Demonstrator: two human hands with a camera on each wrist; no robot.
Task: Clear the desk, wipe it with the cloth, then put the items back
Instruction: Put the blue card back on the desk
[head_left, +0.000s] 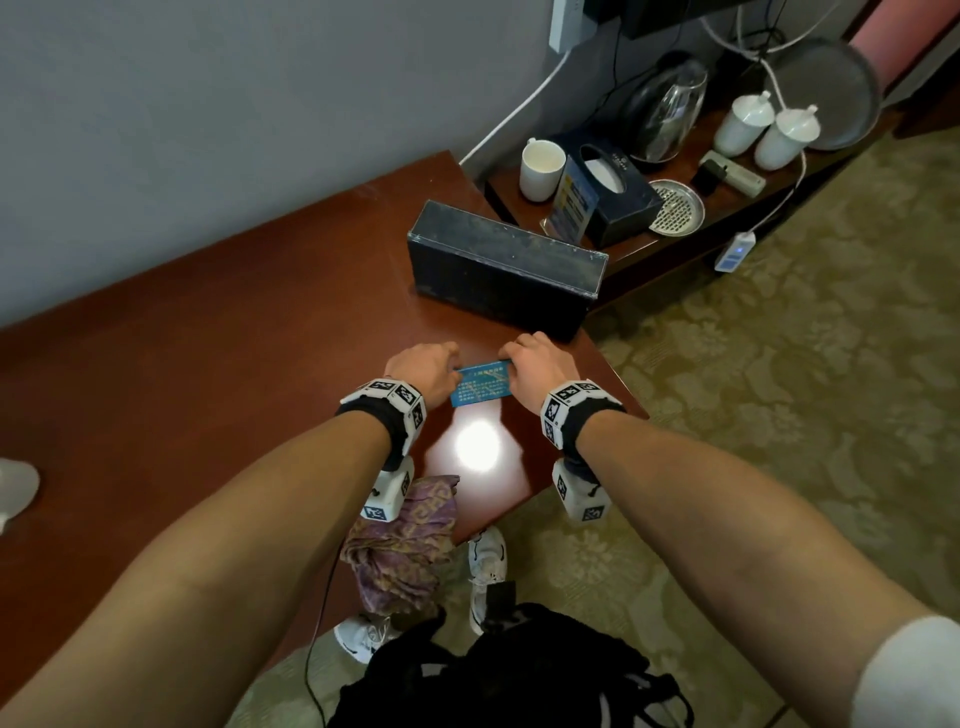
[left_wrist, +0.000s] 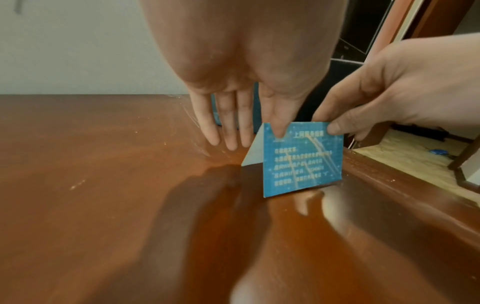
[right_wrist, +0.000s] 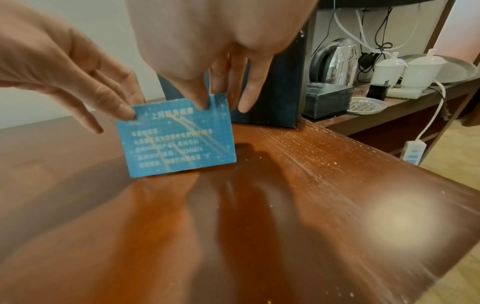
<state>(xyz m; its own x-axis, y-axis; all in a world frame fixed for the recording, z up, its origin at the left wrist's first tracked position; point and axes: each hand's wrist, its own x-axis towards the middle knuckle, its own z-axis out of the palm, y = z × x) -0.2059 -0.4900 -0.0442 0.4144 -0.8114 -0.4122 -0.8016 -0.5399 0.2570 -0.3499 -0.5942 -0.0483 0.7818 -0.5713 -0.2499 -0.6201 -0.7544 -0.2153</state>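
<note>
A blue folded tent card (head_left: 480, 388) (left_wrist: 302, 160) (right_wrist: 179, 139) with pale printed text stands on the glossy red-brown desk (head_left: 208, 364), near its right end. My left hand (head_left: 451, 365) (left_wrist: 259, 136) pinches the card's top left corner, thumb on the front face. My right hand (head_left: 511, 359) (right_wrist: 207, 103) pinches the top right corner the same way. A purple patterned cloth (head_left: 405, 535) hangs over the desk's front edge below my left wrist. A long dark box (head_left: 504, 270) lies just behind the card.
A lower side shelf to the right holds a white cup (head_left: 541, 169), a dark tissue box (head_left: 618, 202), a kettle (head_left: 665, 109), a metal dish (head_left: 675, 208), two lidded cups (head_left: 763, 130) and a round tray (head_left: 831, 93). A black bag (head_left: 509, 670) sits on the carpet below.
</note>
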